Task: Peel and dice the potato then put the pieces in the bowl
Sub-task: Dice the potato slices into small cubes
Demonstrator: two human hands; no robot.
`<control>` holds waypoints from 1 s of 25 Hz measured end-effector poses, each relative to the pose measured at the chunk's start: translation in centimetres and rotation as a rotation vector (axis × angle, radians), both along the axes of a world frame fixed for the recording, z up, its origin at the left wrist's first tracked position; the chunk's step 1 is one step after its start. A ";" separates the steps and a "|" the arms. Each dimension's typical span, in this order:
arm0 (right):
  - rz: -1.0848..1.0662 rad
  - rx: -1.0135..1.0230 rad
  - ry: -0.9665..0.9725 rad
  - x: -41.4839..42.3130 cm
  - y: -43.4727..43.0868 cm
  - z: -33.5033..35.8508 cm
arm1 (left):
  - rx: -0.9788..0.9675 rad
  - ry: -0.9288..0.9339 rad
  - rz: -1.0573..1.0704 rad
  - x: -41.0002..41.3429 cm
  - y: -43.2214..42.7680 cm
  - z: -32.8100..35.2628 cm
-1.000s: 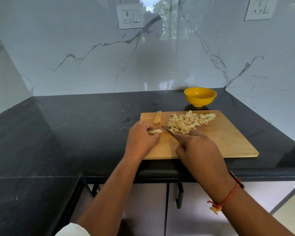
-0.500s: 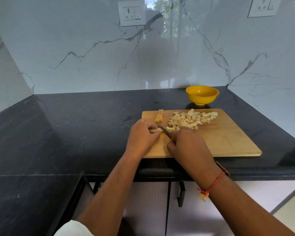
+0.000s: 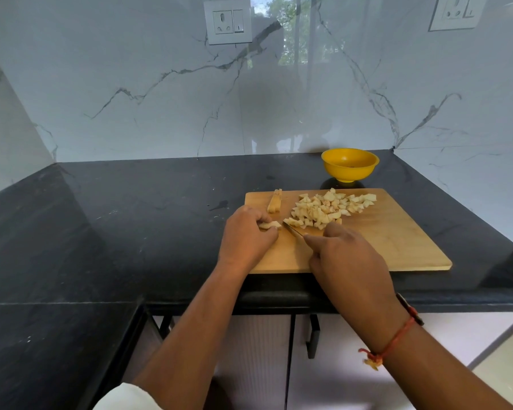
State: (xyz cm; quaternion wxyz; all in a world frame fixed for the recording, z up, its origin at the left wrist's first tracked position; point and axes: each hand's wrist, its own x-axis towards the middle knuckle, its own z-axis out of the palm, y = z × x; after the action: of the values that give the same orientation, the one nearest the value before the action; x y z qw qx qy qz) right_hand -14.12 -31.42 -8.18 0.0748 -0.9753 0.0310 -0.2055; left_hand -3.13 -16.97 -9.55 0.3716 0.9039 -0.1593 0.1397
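No words, brand names or numbers can be read anywhere here. The switch on the left wall socket (image 3: 228,21) carries a small dark mark, and so does the switch on the right wall socket (image 3: 456,11), but both marks are too small to make out.
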 end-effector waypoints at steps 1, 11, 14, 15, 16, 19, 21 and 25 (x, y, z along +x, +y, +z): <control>-0.010 0.017 -0.012 0.1 -0.2 0.1 | -0.001 0.005 0.000 0.0 0.0 0.0; 0.025 0.162 -0.041 0.7 0.9 0.4 | 0.009 0.002 0.031 0.2 -0.2 -0.3; 0.044 0.157 -0.006 1.2 0.8 0.4 | 0.008 0.011 0.032 0.4 -0.2 -0.2; 0.059 0.162 0.007 1.4 0.8 0.4 | 0.011 0.010 0.024 0.4 -0.2 -0.1; 0.075 0.167 0.017 1.7 0.8 0.4 | 0.015 0.008 0.015 0.5 -0.1 -0.1; 0.099 0.163 0.039 2.8 0.9 0.5 | 0.008 0.013 0.005 0.6 -0.1 0.0; 0.106 0.142 0.049 3.0 0.9 0.5 | -0.001 0.012 0.013 0.5 -0.1 0.0; 0.109 0.016 0.039 1.5 0.2 0.1 | -0.009 0.001 0.029 0.2 -0.3 0.0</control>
State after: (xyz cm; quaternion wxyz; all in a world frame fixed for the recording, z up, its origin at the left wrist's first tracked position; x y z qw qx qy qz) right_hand -12.58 -31.20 -8.12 0.0931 -0.9787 -0.0192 -0.1818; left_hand -2.91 -17.26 -9.55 0.3737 0.9045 -0.1453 0.1455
